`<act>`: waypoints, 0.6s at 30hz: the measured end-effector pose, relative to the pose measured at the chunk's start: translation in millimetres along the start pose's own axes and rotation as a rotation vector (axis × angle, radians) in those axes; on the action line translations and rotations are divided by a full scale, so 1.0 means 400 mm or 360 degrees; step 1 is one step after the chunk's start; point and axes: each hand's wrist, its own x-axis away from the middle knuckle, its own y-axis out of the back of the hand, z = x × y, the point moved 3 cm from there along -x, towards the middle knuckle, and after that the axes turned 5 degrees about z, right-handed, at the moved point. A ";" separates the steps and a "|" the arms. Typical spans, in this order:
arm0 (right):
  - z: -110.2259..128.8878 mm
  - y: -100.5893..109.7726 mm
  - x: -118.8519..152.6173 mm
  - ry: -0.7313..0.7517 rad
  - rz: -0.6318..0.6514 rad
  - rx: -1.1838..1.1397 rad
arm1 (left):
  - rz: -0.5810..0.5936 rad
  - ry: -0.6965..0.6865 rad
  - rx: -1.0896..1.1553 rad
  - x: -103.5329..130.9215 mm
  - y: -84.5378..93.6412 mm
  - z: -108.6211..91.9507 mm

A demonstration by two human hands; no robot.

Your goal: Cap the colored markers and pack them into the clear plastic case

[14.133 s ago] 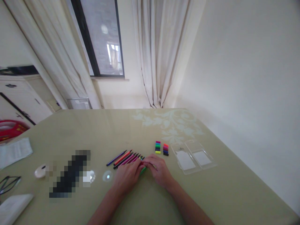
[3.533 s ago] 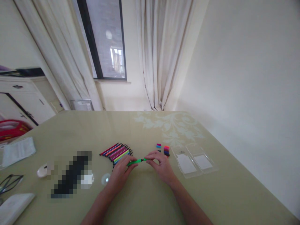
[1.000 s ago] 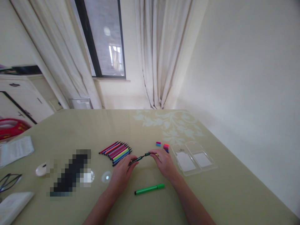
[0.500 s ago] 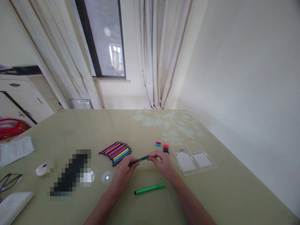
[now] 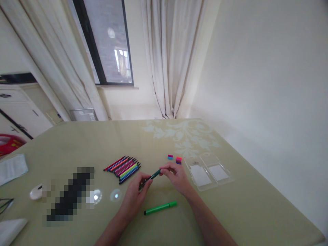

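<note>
A dark green felt-tip pen (image 5: 155, 174) is held between my two hands above the table. My left hand (image 5: 135, 191) is closed around its lower end, while my right hand (image 5: 176, 177) pinches the upper end. A bright green felt-tip pen (image 5: 160, 208) with its cap on lies nearer to me, below both hands. Beyond my left hand, several uncapped felt-tip pens (image 5: 125, 167) lie side by side with their tips pointing up and right. Small coloured caps (image 5: 178, 160) rest in two little groups just past my right hand.
To the right lies an opened clear plastic case (image 5: 216, 184) with white inserts. A white mouse (image 5: 36, 192), a blurred-out dark object (image 5: 71, 194), a white packet (image 5: 12, 169) and a white object (image 5: 12, 229) are on the left. A wall (image 5: 269, 102) runs along the table's right side.
The dark green pen is tilted more steeply, with its right end raised. Both hands still grip it. The view has shifted slightly, so the table things appear further left.
</note>
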 end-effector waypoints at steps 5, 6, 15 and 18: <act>-0.030 0.081 -0.011 -0.0047 -0.0359 0.0607 | 0.0282 -0.0156 -0.0250 -0.001 -0.008 -0.006; -0.036 0.091 -0.012 -0.0078 -0.0371 0.0820 | 0.0333 -0.0172 -0.0287 0.000 -0.010 -0.006; -0.064 0.075 -0.011 -0.0251 -0.0085 0.1636 | 0.0589 -0.0216 -0.0339 0.004 -0.023 -0.014; -0.068 0.075 -0.011 -0.0286 -0.0047 0.1678 | 0.0388 -0.0156 -0.0387 -0.015 0.025 0.020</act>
